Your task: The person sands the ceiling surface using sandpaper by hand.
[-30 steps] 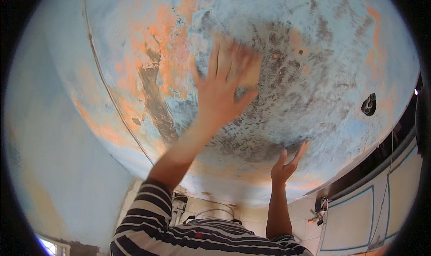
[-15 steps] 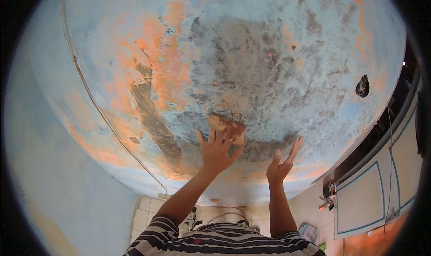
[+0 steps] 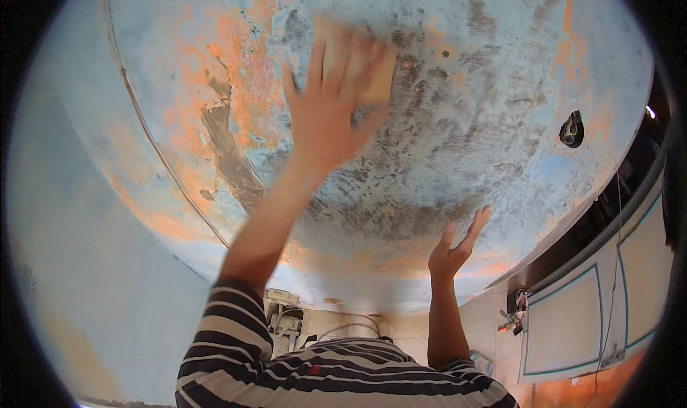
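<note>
My left hand (image 3: 333, 111) is raised overhead and pressed flat against a tan, block-shaped pad (image 3: 384, 75), which lies on the ceiling (image 3: 501, 86). The hand and pad are motion-blurred. The ceiling paint is patchy, with pale blue, orange and dark grey areas. My right hand (image 3: 456, 245) is also lifted, lower and to the right, with fingers spread and nothing in it; its fingertips are close to the ceiling. I cannot tell whether they touch. Striped sleeves cover both upper arms.
A small black hook fitting (image 3: 571, 129) hangs from the ceiling at the right. A thin line (image 3: 143, 125) runs along the ceiling's left edge beside a pale blue wall (image 3: 79, 265). White framed panels (image 3: 565, 322) stand at the lower right, a white device with cables (image 3: 286, 315) below.
My left hand with the pad slid down toward me across the ceiling, then back up and away to the grey patch. The right hand stayed raised in nearly the same place.
</note>
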{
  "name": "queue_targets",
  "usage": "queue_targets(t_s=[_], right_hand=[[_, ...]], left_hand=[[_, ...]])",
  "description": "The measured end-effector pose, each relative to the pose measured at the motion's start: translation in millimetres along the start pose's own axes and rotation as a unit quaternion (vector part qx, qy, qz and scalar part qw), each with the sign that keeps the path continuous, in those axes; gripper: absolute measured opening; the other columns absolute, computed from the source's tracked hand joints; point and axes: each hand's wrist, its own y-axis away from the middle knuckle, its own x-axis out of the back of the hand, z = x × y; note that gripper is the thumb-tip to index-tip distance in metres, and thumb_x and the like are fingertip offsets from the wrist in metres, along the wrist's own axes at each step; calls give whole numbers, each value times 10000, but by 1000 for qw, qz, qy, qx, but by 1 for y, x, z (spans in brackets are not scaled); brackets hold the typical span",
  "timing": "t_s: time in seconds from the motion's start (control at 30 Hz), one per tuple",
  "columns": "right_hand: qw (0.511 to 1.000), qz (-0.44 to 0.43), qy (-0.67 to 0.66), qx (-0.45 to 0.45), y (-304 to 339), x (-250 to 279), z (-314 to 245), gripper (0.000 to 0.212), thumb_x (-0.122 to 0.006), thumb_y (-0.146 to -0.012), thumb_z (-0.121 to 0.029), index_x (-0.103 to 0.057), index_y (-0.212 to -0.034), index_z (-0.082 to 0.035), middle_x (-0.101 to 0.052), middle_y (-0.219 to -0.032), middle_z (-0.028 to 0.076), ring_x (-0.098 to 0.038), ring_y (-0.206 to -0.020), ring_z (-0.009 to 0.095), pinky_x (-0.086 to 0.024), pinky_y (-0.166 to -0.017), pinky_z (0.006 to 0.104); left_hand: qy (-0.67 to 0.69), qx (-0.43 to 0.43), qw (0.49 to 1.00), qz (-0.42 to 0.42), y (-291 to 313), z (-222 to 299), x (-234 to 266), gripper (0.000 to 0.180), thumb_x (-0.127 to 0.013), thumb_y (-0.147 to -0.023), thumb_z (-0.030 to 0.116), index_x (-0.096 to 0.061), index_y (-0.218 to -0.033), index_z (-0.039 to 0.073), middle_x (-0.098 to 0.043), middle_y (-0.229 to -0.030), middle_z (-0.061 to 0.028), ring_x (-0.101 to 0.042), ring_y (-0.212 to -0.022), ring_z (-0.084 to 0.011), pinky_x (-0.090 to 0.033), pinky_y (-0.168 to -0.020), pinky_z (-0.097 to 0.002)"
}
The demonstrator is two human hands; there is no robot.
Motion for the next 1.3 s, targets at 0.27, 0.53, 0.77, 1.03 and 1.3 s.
queue_targets(t_s=[0.27, 0.53, 0.77, 1.03, 1.3], right_hand=[[995, -62, -5, 83, -37, 6, 27, 603, -573, -1023, -146, -354, -1538, 78, -271, -1647, 303, -216, -1554, 456, -200, -1237, 536], [990, -15, -56, 132, -91, 10, 42, 558, -580, -1028, -233, -439, -1505, 20, -299, -1642, 286, -228, -1532, 508, -220, -1211, 620], [983, -96, -101, 119, -66, 31, 71, 553, -569, -1010, -189, -438, -1491, 49, -281, -1642, 299, -190, -1543, 510, -206, -1214, 629], [980, -132, -114, 98, -49, 43, 91, 548, -560, -1003, -168, -428, -1487, 50, -277, -1636, 315, -181, -1546, 507, -199, -1221, 626], [983, -128, -121, 59, -35, 35, 73, 551, -564, -1010, -187, -417, -1493, 33, -286, -1630, 320, -192, -1542, 511, -187, -1227, 620]], left_hand=[[-46, 60, 996, -39, 31, 42, -17, 785, -632, -911, 632, -483, -1547, 197, -322, -1649, -219, -330, -1473, -487, -157, -1121, -767], [-36, 74, 995, 49, -77, 45, -2, 721, -658, -925, 512, -495, -1531, 157, -331, -1645, -215, -278, -1520, -444, -194, -1161, -702], [-43, 181, 961, -205, 239, 175, -75, 777, -710, -861, 535, -504, -1522, 183, -342, -1625, -245, -317, -1476, -497, -89, -1168, -748], [-52, 137, 989, -27, 21, 84, -36, 753, -638, -919, 573, -469, -1543, 185, -309, -1652, -203, -261, -1516, -454, -167, -1119, -763], [-65, 136, 989, 4, 11, 73, -28, 788, -663, -891, 521, -439, -1552, 155, -316, -1629, -209, -280, -1507, -430, -195, -1130, -721]])
